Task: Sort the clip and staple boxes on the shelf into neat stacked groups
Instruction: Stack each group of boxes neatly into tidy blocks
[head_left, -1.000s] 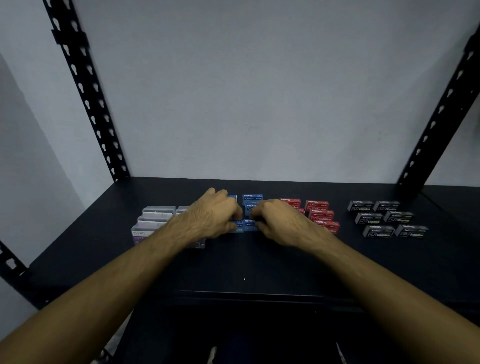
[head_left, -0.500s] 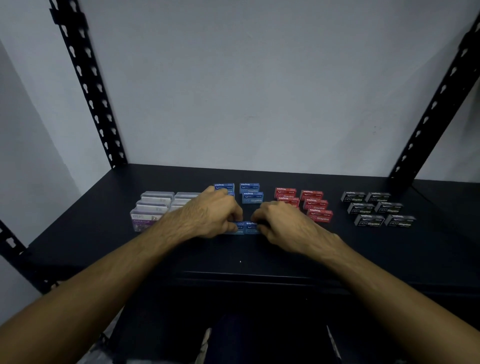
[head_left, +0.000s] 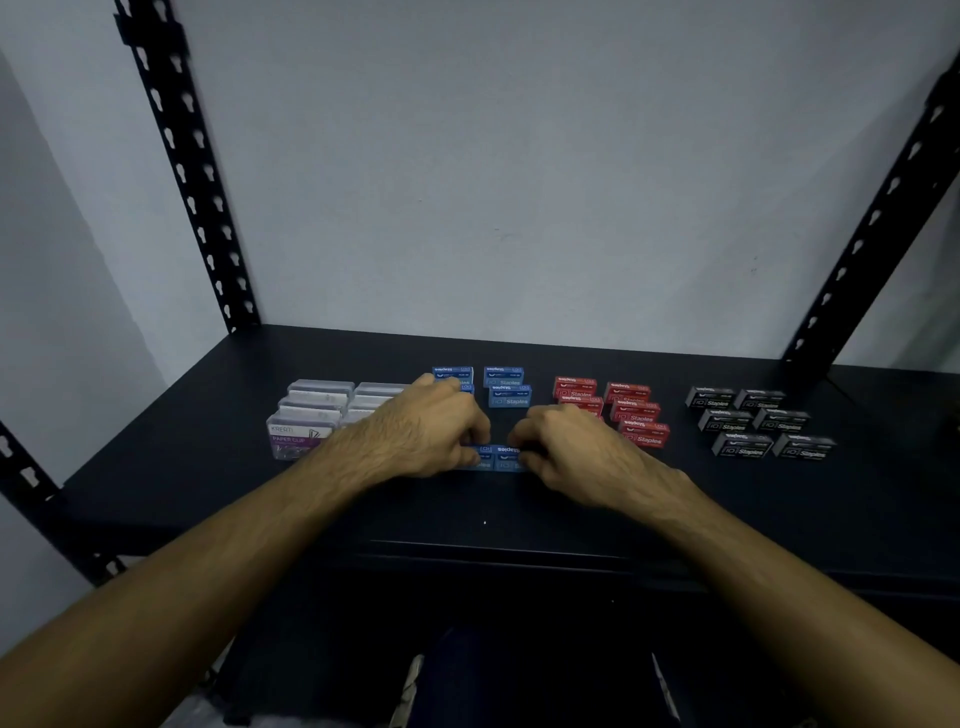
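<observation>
Nearest the camera, two bare forearms are extended onto a matte black metal shelf (head_left: 208, 467). The left hand (head_left: 426, 434) and the right hand (head_left: 576, 449) are held close together, knuckles up, with fingers curled onto a pair of blue staple boxes (head_left: 498, 457). These two boxes are placed side by side at the shelf's centre, one under each hand's fingertips; whether they are being pinched or only pressed cannot be told.

Beyond the pair, at 12 o'clock, further blue boxes (head_left: 506, 387) of printed rectangular cardboard are seen. Three are plainly visible and a fourth is partly hidden behind the left hand.

At 10 o'clock from the held pair, clear plastic paper clip boxes (head_left: 311, 415) are arranged in two columns. Three are counted in the left column; the right column is partly covered by the left hand, so its count cannot be given. A purple label is carried on the nearest box.

At 2 o'clock, red staple boxes (head_left: 631, 410) are arranged in two columns; about six are seen, some covered by the right hand.

At 3 o'clock, well apart, six black staple boxes (head_left: 758, 421) are laid in two columns of three.

At the rear, two perforated black uprights (head_left: 192, 171) are set against a plain pale wall (head_left: 519, 182).
</observation>
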